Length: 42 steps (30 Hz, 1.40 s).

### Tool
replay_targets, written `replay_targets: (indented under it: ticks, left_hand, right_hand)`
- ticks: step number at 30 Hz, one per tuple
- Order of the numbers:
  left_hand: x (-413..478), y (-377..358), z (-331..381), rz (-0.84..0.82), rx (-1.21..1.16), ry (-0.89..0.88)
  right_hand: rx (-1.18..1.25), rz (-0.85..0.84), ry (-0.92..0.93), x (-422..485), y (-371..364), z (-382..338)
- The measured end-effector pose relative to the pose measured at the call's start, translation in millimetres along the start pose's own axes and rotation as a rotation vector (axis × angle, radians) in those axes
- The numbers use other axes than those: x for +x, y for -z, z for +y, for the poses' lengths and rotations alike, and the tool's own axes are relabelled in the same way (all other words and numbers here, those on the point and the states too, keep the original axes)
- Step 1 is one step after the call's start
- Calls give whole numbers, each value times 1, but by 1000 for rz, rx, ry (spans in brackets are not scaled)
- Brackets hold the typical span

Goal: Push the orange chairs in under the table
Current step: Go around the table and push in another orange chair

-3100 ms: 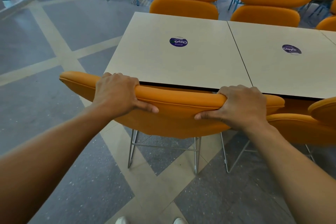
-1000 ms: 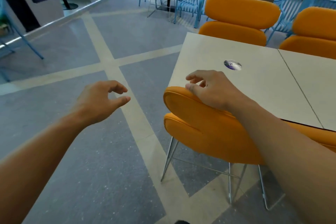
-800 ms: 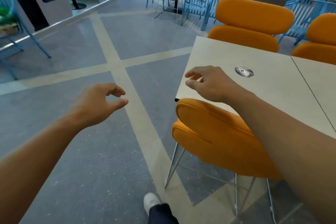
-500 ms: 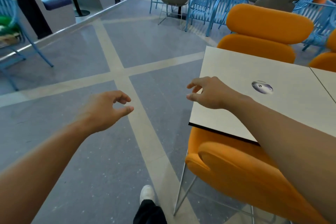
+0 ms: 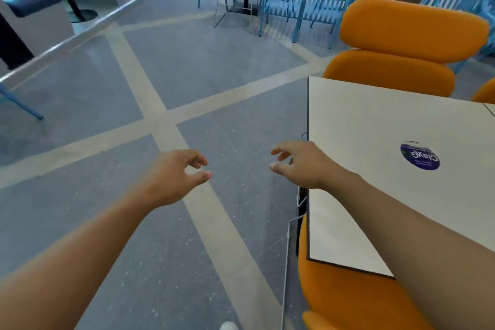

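- Grip released: left hand [image 5: 171, 177] and right hand [image 5: 302, 166] hang loosely curled and empty, no longer holding the orange chair [image 5: 348, 300].
- That chair sits tucked under the table [image 5: 361, 120] at its near edge; a second orange chair [image 5: 401, 45] stands at the far side.

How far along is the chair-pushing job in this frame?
Done: the near orange chair sits tucked partly under the table. In hand: nothing; the left hand and right hand hang loosely curled over the floor, touching no chair. Left: the far orange chair stands at the table's far edge; whether it needs pushing is unclear from here.
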<state>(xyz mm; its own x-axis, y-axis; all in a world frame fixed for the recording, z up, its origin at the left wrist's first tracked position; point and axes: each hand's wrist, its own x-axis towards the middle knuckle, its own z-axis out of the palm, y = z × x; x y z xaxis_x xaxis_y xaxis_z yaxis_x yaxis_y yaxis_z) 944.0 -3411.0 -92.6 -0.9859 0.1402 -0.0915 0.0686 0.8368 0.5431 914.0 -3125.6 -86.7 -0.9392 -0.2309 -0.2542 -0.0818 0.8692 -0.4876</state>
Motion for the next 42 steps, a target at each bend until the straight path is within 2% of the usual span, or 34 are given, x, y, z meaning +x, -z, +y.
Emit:
replay_targets:
  ticks: [4, 17, 24, 35, 42]
  left_hand:
    - [60, 7, -15, -43, -8, -42]
    - [335, 68, -100, -232, -18, -196]
    - [449, 93, -108, -297, -9, -304]
    - [667, 73, -77, -342, 19, -445]
    - [817, 59, -24, -359, 12, -439]
  right_hand:
    - [39, 30, -20, 46, -1, -1]
    - [153, 151, -268, 274, 13, -43]
    - [229, 189, -359, 363, 39, -46]
    - [279, 282, -469, 521, 100, 25]
    - [295, 297, -485, 641, 171, 90]
